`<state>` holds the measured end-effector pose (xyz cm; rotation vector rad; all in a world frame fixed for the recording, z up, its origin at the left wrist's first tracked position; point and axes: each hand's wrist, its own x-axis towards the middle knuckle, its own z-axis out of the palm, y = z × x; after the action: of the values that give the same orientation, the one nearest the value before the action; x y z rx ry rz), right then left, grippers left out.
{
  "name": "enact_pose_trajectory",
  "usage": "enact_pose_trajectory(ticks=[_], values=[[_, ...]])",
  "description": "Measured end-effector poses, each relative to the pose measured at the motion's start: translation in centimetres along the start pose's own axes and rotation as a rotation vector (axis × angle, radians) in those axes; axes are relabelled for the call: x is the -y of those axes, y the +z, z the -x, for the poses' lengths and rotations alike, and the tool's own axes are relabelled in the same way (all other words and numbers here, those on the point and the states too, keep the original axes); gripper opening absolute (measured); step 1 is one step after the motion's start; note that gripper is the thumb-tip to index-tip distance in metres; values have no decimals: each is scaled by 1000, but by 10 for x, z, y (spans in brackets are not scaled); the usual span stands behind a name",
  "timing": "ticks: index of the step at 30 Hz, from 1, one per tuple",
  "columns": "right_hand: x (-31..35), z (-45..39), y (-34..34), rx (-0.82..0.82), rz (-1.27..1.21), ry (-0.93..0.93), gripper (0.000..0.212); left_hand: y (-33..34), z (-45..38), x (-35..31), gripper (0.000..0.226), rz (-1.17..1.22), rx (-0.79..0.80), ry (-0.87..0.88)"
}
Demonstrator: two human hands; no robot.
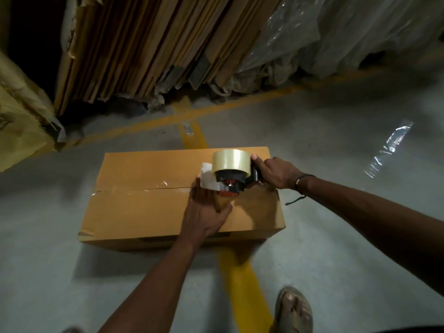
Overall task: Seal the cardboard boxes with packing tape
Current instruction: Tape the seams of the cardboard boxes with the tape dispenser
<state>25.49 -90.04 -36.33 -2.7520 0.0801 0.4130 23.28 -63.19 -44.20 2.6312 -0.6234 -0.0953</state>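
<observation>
Head view: cardboard box [153,210] sat on the floor [336,212], seam part-taped. Right hand [276,173] gripped the tape dispenser [234,175] handle; left hand [206,212] lay flat, pressing tape down. Box looked stiff and light; film probably clingy, best guided via the dispenser.

Two bare forearms, no sleeves in view. The right wrist wears a dark cord bracelet [303,181] with a pale bead and a loose trailing end. One foot wears an open-toed sandal [293,310] with a thong strap.
</observation>
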Motion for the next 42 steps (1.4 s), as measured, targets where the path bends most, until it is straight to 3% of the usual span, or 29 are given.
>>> enact_pose_trajectory(ticks=[6, 11, 17, 20, 23, 26, 28, 30, 31, 35, 42], values=[[-4, 3, -4, 11, -22, 9, 78, 13, 2, -10, 88, -110, -152, 126], [-64, 18, -28, 61, 35, 49, 85, 19, -3, -9, 106, -116, 41, -49], [-144, 47, -45, 51, 53, 98, 122, 22, -2, -10, 102, -187, 51, -47], [-141, 40, -42, 55, 127, 107, 87, 23, -3, -15, 102, -176, 37, -64], [-141, 37, -40, 31, 76, 144, 80, 29, -9, -52, 106, -70, 70, -33], [-139, 40, -40, 25, 1, 227, 56, 41, -24, -116, 111, 120, 91, 18], [-140, 40, -39, 56, 43, 205, 66, 51, -31, -146, 117, 108, 41, 68], [-142, 38, -40, 90, 45, 120, 97, 63, -32, -154, 117, 6, 13, 83], [-144, 38, -39, 78, 21, 91, 101, 68, -32, -151, 113, -29, 10, 84], [-147, 41, -45, 48, -32, 104, 80, 78, -31, -142, 106, -72, 28, 89], [-170, 49, -54, 45, 29, 89, 77, 70, -27, -150, 117, 89, 63, -36]])
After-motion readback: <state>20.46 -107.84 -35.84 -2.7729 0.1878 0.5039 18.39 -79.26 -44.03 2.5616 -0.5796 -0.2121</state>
